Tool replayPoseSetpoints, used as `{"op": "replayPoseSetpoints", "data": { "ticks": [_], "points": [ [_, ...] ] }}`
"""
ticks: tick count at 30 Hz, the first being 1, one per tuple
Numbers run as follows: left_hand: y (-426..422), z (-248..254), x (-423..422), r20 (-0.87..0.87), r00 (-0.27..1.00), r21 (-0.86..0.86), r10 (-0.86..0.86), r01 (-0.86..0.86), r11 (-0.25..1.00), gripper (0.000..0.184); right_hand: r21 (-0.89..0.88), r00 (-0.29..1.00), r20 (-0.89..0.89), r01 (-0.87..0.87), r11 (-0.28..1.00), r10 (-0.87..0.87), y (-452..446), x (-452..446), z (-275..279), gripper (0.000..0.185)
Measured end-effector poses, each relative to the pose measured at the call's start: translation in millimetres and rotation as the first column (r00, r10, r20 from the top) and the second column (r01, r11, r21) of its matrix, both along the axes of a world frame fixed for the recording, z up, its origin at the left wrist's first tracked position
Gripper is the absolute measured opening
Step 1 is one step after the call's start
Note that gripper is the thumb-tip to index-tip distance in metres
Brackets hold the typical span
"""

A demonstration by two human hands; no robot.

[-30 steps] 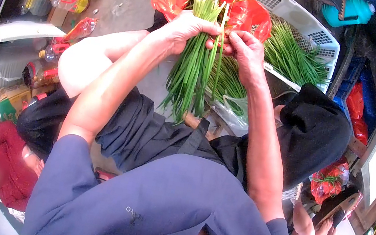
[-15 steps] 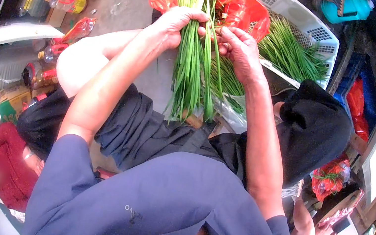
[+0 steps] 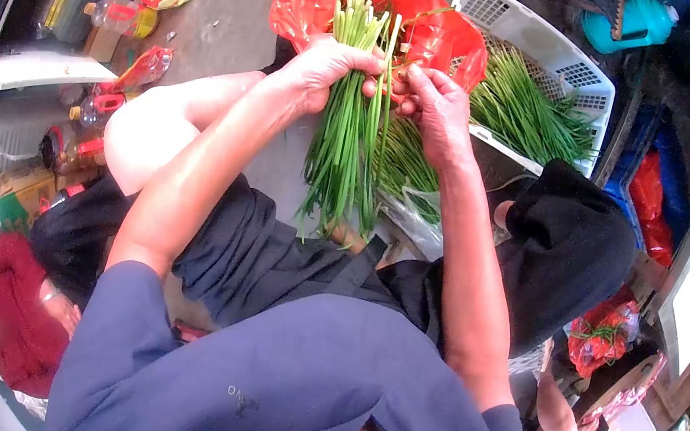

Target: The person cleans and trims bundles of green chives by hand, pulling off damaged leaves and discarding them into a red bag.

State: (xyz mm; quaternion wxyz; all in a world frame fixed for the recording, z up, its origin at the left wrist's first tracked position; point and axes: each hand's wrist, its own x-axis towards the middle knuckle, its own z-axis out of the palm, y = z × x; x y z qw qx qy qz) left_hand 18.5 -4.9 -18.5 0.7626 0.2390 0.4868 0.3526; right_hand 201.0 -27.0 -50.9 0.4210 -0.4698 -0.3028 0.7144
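"Where is the bunch of green stalks (image 3: 339, 136)?"

"It is in your left hand (image 3: 326, 72), up in the air in front of your lap. Your left fingers are wrapped tight around it. The pale ends point away from you, by the red bag (image 3: 301, 5), and the green tips hang down toward you."

"And the right hand (image 3: 436, 110)?"

"It is just beside the bunch. Its fingers are bent, with the tips close together. They may have a tiny bit between them, but it is too small to tell."

"How much is done?"

"You have one fat bunch gathered. A few stalks stand a little apart from it, on the side near your right hand, so it looks not quite neat. More greens lie in the white basket (image 3: 594, 58), and another pile (image 3: 406, 154) sits by a clear bag (image 3: 418, 228). I can't tell if those are finished or waiting."

"What about the room?"

"You work over your lap, with no worktop under the bunch. The floor (image 3: 238, 7) is gray. Bottles (image 3: 120, 16) stand off to your left, a teal jug (image 3: 629, 30) is past the basket, and a person in red (image 3: 23, 316) is at your left."
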Motion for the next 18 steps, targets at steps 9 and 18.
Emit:
{"op": "replayPoseSetpoints", "data": {
  "ticks": [9,18],
  "points": [
    [-10,3,15,-0.088,0.974,0.084,-0.207,0.215,0.973,0.017,0.232,0.972,0.226,0.012,0.973,-0.066,0,-6,2,0.027],
    [-8,3,10,0.005,0.95,0.05,-0.312,0.311,0.949,0.016,0.297,0.885,0.421,0.072,0.952,-0.198,-2,-6,-2,0.037]
  ]
}}
